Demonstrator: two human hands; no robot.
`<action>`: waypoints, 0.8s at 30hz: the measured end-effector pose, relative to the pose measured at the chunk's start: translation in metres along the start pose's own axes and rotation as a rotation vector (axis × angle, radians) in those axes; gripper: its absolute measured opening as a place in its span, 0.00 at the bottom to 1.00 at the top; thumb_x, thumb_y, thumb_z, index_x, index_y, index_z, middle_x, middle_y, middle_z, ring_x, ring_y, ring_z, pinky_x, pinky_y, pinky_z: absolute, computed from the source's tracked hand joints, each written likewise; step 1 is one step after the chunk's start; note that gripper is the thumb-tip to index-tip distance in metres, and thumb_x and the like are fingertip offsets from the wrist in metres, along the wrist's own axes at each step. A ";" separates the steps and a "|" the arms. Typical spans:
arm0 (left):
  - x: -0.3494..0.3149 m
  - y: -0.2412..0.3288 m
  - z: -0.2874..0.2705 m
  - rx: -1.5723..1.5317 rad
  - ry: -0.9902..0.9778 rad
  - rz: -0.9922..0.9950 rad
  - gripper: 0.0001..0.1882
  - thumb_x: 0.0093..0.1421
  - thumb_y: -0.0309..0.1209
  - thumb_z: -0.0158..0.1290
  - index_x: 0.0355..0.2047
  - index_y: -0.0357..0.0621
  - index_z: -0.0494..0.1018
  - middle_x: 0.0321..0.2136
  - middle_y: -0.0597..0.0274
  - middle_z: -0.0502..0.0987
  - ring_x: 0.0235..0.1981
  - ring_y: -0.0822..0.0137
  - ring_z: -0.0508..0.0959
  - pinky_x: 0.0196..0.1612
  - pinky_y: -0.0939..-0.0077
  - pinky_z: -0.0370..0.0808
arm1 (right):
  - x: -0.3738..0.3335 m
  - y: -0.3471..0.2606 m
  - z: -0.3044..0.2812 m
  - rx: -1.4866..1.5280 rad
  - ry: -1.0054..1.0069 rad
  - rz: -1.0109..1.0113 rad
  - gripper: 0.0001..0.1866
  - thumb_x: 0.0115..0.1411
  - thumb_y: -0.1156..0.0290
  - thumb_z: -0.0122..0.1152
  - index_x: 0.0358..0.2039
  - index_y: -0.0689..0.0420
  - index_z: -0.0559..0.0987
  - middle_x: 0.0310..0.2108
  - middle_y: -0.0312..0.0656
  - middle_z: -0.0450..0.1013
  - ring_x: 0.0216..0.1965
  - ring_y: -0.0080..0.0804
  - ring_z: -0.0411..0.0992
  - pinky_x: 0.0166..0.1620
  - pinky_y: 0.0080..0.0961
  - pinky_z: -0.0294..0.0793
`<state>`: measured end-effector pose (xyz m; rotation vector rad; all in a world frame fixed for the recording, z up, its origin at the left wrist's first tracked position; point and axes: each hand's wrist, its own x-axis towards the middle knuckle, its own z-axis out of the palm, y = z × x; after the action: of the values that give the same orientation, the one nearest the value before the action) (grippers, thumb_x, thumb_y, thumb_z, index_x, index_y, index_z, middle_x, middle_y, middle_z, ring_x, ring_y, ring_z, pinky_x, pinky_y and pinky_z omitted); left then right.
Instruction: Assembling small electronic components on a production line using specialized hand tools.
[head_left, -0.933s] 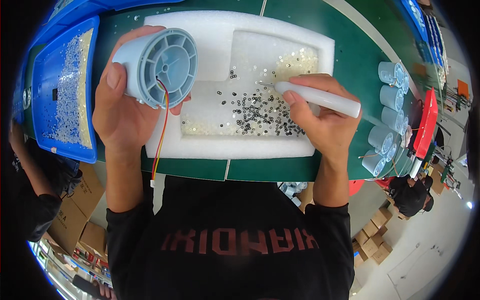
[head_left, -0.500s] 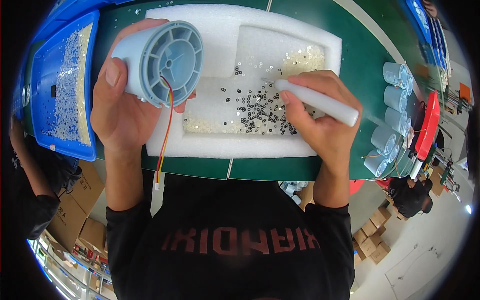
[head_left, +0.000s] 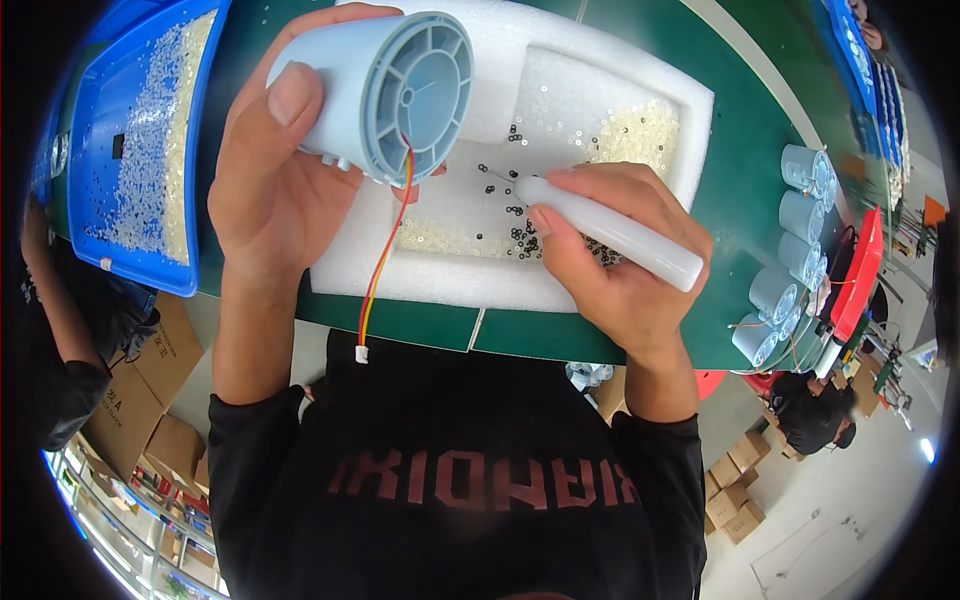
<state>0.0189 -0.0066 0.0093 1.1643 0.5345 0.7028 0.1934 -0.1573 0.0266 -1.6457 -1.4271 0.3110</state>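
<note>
My left hand (head_left: 285, 170) is wrapped round a light blue plastic cylindrical housing (head_left: 345, 75), tilted so its ribbed round end faces right. Red and yellow wires (head_left: 383, 260) hang out of that end, with a small white connector (head_left: 361, 354) at the bottom. In my right hand (head_left: 630, 250) is a thick white pen-shaped tool (head_left: 615, 230) with a thin tip pointing left. That tip is over a white foam tray (head_left: 440, 285), near scattered small black rings (head_left: 525, 240). Whether it touches a ring I cannot tell. Pale translucent rings (head_left: 635, 135) lie in the tray's far right part.
At the left stands a blue tray (head_left: 85, 150) holding many small white and pale pieces. Several light blue housings (head_left: 800, 215) line the right edge of the green table (head_left: 740, 200), beside a red bin (head_left: 855, 275). Another person's arm (head_left: 60, 300) shows at far left.
The housing in my left hand has moved right and slightly away, its wires swinging along. My right hand has shifted a little left and nearer, bringing the tool's tip left over the tray.
</note>
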 end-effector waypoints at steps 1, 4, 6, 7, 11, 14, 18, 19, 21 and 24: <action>0.001 -0.002 -0.002 -0.014 -0.038 0.013 0.38 0.63 0.55 0.38 0.56 0.27 0.59 0.37 0.46 0.74 0.18 0.66 0.75 0.19 0.79 0.69 | 0.000 0.000 0.000 0.000 -0.003 -0.003 0.11 0.45 0.78 0.71 0.30 0.62 0.81 0.28 0.41 0.77 0.27 0.30 0.76 0.28 0.20 0.75; 0.000 -0.002 -0.004 -0.020 -0.082 0.026 0.38 0.63 0.55 0.38 0.56 0.27 0.59 0.37 0.46 0.74 0.20 0.66 0.76 0.20 0.80 0.70 | 0.000 0.000 0.002 0.004 -0.011 0.013 0.10 0.45 0.78 0.71 0.30 0.61 0.81 0.28 0.41 0.77 0.28 0.30 0.76 0.28 0.20 0.75; 0.000 -0.003 -0.003 -0.018 -0.093 0.024 0.38 0.63 0.55 0.39 0.56 0.27 0.58 0.38 0.46 0.74 0.20 0.66 0.76 0.20 0.80 0.70 | -0.001 0.001 0.002 0.013 -0.018 0.037 0.11 0.45 0.78 0.71 0.31 0.61 0.81 0.28 0.41 0.77 0.28 0.30 0.76 0.28 0.20 0.75; 0.001 -0.004 -0.002 -0.020 -0.088 0.018 0.38 0.63 0.55 0.38 0.56 0.27 0.58 0.38 0.46 0.74 0.21 0.66 0.77 0.20 0.80 0.70 | -0.001 0.002 0.002 0.009 -0.020 0.038 0.11 0.45 0.78 0.71 0.31 0.61 0.81 0.28 0.41 0.77 0.28 0.30 0.76 0.28 0.20 0.75; 0.000 -0.003 -0.004 -0.022 -0.097 0.011 0.38 0.62 0.54 0.41 0.57 0.28 0.57 0.40 0.45 0.74 0.24 0.64 0.78 0.21 0.79 0.72 | 0.003 -0.002 0.002 -0.007 -0.036 0.030 0.13 0.45 0.78 0.71 0.33 0.61 0.80 0.30 0.42 0.77 0.27 0.31 0.76 0.28 0.21 0.75; 0.001 -0.002 -0.003 -0.073 -0.080 -0.008 0.37 0.61 0.53 0.44 0.57 0.31 0.57 0.41 0.45 0.74 0.27 0.62 0.79 0.21 0.77 0.73 | -0.001 0.004 0.010 0.032 0.044 -0.008 0.18 0.46 0.77 0.71 0.38 0.63 0.77 0.33 0.43 0.76 0.26 0.32 0.76 0.29 0.22 0.76; 0.000 -0.006 0.004 -0.071 0.082 0.052 0.38 0.60 0.54 0.46 0.57 0.33 0.57 0.41 0.43 0.73 0.28 0.59 0.80 0.22 0.75 0.74 | 0.005 -0.005 0.004 -0.093 0.122 -0.141 0.23 0.44 0.75 0.74 0.40 0.63 0.74 0.31 0.42 0.76 0.26 0.33 0.75 0.30 0.23 0.75; 0.000 -0.003 0.003 -0.072 0.059 0.030 0.38 0.60 0.56 0.46 0.57 0.35 0.58 0.42 0.42 0.73 0.29 0.57 0.80 0.22 0.74 0.75 | 0.005 -0.007 0.002 -0.157 0.137 -0.195 0.25 0.42 0.74 0.76 0.41 0.63 0.73 0.28 0.40 0.77 0.26 0.32 0.76 0.32 0.22 0.74; 0.001 0.003 0.001 -0.081 -0.002 -0.028 0.36 0.62 0.57 0.42 0.55 0.36 0.60 0.46 0.37 0.72 0.33 0.53 0.80 0.25 0.73 0.76 | 0.005 -0.009 -0.011 -0.253 0.061 -0.209 0.24 0.41 0.72 0.77 0.39 0.61 0.75 0.23 0.38 0.76 0.24 0.33 0.75 0.30 0.23 0.73; 0.003 0.003 0.006 -0.134 0.018 -0.014 0.33 0.64 0.55 0.39 0.54 0.37 0.62 0.50 0.34 0.69 0.38 0.50 0.80 0.27 0.73 0.78 | -0.005 -0.009 -0.026 -0.346 -0.114 -0.140 0.16 0.44 0.71 0.73 0.34 0.59 0.78 0.22 0.38 0.73 0.20 0.34 0.72 0.24 0.25 0.70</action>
<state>0.0242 -0.0073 0.0144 1.0295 0.5026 0.7266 0.2041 -0.1738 0.0457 -1.8120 -1.7481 0.0803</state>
